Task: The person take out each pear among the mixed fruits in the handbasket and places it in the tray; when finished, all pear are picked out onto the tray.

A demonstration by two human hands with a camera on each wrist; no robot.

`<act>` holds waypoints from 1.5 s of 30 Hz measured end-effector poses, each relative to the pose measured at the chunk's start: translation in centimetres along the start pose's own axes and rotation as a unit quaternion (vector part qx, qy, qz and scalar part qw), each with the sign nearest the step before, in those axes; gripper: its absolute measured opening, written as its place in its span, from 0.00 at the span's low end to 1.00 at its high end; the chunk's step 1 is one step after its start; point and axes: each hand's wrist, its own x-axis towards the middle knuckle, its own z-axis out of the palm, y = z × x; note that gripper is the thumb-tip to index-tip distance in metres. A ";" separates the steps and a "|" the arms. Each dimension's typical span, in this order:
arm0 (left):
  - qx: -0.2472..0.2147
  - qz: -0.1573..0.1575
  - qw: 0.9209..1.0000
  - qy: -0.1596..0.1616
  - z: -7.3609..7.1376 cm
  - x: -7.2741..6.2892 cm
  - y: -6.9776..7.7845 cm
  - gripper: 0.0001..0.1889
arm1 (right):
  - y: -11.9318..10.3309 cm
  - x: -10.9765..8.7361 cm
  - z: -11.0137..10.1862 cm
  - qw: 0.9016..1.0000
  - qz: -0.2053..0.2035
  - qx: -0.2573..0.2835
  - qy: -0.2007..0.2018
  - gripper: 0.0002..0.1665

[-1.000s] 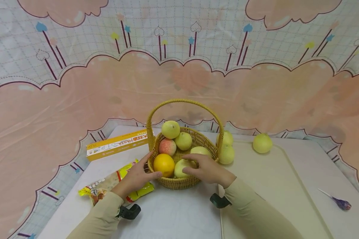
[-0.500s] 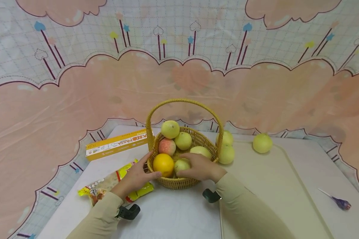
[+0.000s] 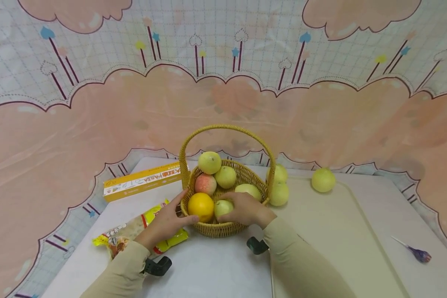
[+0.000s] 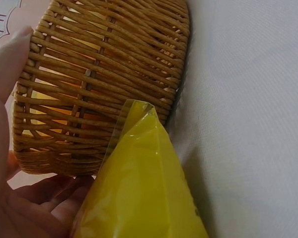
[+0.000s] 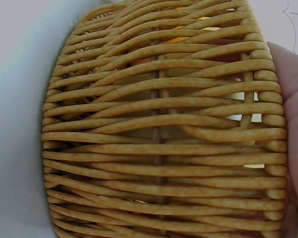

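Site: apparently a staged tabletop recording set; whether in a home, lab or office cannot be told. Evidence: printed cloud-pattern cloth encloses the white table behind and at both sides; black wrist-worn devices visible.

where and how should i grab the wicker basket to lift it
Probably best at the top middle of the handle, from above: it arches upright from one side of the basket to the other, and its crown stands free above the fruit, so nothing blocks a grip there.
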 end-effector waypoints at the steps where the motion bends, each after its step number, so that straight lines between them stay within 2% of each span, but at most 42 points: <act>1: 0.000 0.000 1.000 0.000 0.0 0.0 0.0 0.54 | 0.0 -0.1 0.0 1.000 -0.001 0.002 0.005 0.35; 6: -0.005 0.004 1.000 0.000 0.1 0.1 -0.1 0.54 | 0.1 -0.5 0.1 1.000 -0.004 0.015 0.026 0.36; 13: -0.004 -0.002 1.000 0.000 0.1 0.0 -0.1 0.54 | 0.5 -0.8 0.0 0.996 0.009 0.076 0.048 0.39; 18: -0.001 -0.006 1.000 0.003 0.0 0.1 -0.1 0.54 | 0.6 -1.2 -0.4 0.990 -0.008 0.123 0.073 0.37; 26: -0.004 -0.001 1.000 -0.003 0.0 0.1 -0.1 0.54 | 0.9 -1.7 -0.7 0.981 -0.019 0.175 0.080 0.36; 30: -0.007 -0.002 1.000 -0.001 0.1 0.0 -0.1 0.54 | 0.9 -2.1 -0.7 0.971 -0.018 0.214 0.105 0.36; 34: -0.004 -0.004 1.000 0.002 0.1 -0.1 -0.1 0.54 | 1.0 -3.3 -1.0 0.962 -0.027 0.242 0.126 0.35; 41: -0.001 0.005 1.000 0.007 0.1 0.0 -0.2 0.54 | 0.8 -6.3 -2.6 0.959 -0.073 0.227 0.154 0.35; 45: -0.005 0.005 1.000 0.006 0.1 0.2 -0.3 0.54 | 0.9 -8.1 -3.4 0.953 -0.096 0.240 0.157 0.35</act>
